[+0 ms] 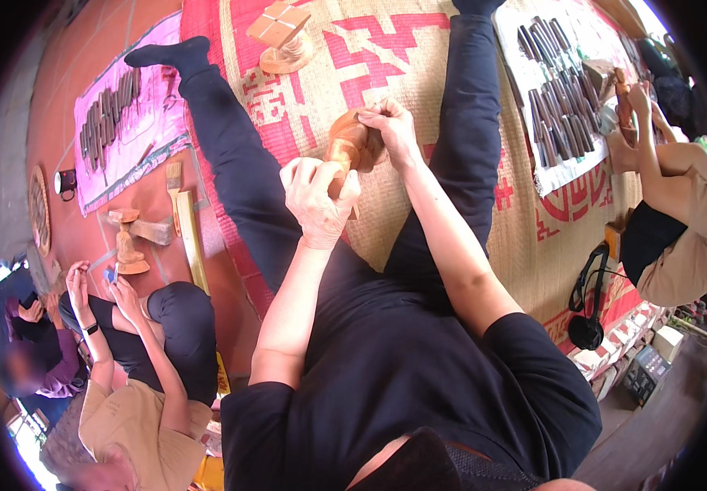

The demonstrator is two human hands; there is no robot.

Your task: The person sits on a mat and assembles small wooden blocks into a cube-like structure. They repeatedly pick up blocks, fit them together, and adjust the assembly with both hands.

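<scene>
Between my outstretched legs I hold a carved wooden figure (344,146), orange-brown with rounded forms. My left hand (318,196) is closed round its near end, with the fingers curled over. My right hand (392,131) grips the far right side, its thumb pressed on the top of the wood. The underside of the carving and some of my fingertips are hidden. Whether a small tool is also in either hand, I cannot make out.
A wooden block on a round base (285,56) stands ahead on the patterned mat (452,196). Carving tools lie on a pink cloth (137,135) at left and a white cloth (546,98) at right. A mallet (147,231), headphones (587,327) and co-workers flank me.
</scene>
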